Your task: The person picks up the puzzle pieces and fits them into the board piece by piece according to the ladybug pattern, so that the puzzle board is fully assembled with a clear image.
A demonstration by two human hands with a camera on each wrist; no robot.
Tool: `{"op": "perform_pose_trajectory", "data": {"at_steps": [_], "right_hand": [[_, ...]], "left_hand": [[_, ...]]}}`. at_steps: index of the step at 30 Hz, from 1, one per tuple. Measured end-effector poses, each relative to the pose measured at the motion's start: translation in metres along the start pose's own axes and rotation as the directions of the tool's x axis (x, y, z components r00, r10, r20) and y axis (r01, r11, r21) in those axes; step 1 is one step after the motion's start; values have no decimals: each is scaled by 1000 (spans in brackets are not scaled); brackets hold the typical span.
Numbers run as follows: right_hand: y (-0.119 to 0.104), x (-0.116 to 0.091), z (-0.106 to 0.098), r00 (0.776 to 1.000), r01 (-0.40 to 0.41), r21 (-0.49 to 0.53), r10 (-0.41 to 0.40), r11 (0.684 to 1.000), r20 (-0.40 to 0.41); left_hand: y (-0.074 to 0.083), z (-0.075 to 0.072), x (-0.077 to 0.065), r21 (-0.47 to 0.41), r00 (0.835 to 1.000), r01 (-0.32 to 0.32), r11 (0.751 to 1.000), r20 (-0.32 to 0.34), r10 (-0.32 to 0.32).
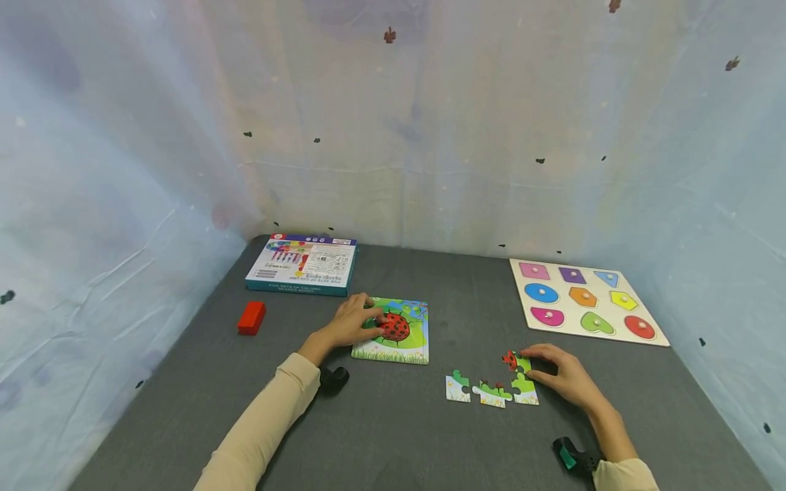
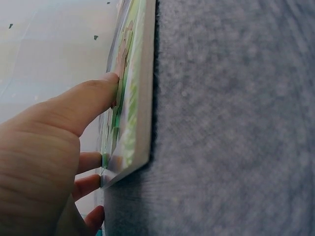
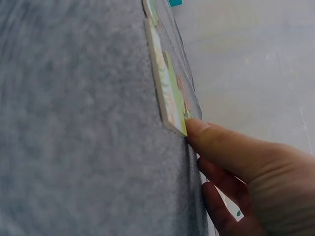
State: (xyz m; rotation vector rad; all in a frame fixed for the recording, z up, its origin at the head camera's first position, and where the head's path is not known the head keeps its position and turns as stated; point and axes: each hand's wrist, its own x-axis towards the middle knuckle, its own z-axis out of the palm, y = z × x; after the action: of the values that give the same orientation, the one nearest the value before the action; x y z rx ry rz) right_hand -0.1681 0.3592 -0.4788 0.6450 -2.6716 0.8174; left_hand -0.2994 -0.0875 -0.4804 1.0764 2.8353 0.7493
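Note:
My left hand (image 1: 355,322) rests at the left part of a ladybug jigsaw puzzle (image 1: 405,348) lying on the dark table. Its thumb touches the puzzle's face, with the other fingers near the far edge in the left wrist view. My right hand (image 1: 568,376) is at a small group of loose jigsaw pieces, its thumb and index finger about the upper right piece (image 1: 524,363), which bears some red ladybug. Just below that piece lies a green corner piece (image 1: 525,391). Farther left are a grass-edged piece (image 1: 492,395) and another corner piece (image 1: 457,390).
A boxed bead set (image 1: 301,266) lies at the back left, with a red block (image 1: 252,318) in front of it. A shape board (image 1: 586,300) with knobbed pieces lies at the back right. Pale sheeting (image 1: 393,136) hangs around the table.

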Motion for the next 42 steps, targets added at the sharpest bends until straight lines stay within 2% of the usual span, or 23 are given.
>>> {"op": "perform_pose_trajectory", "data": {"at_steps": [6,11,18,26,35,42], "right_hand": [[-6,5,0,1000,-7,4,7,1000,4],[-15,21,5,999,29,42,-30,999,28],[-34,53,26,993,99,148,-108,984,53],[-65,91,56,987,83,241,-113,967,112],[-80,121,89,985,111,240,-139,964,103],[-91,131,102,980,129,199,-155,972,125]], "left_hand": [[-2,2,1,10,1000,0,1000,5,0],[-1,2,1,6,1000,-1,1000,-1,1],[-1,3,1,18,1000,3,1000,-6,-3],[2,0,-1,9,1000,8,1000,-6,-8],[0,1,0,0,1000,-6,1000,-13,6],[-1,2,1,16,1000,-1,1000,-7,1]]}}
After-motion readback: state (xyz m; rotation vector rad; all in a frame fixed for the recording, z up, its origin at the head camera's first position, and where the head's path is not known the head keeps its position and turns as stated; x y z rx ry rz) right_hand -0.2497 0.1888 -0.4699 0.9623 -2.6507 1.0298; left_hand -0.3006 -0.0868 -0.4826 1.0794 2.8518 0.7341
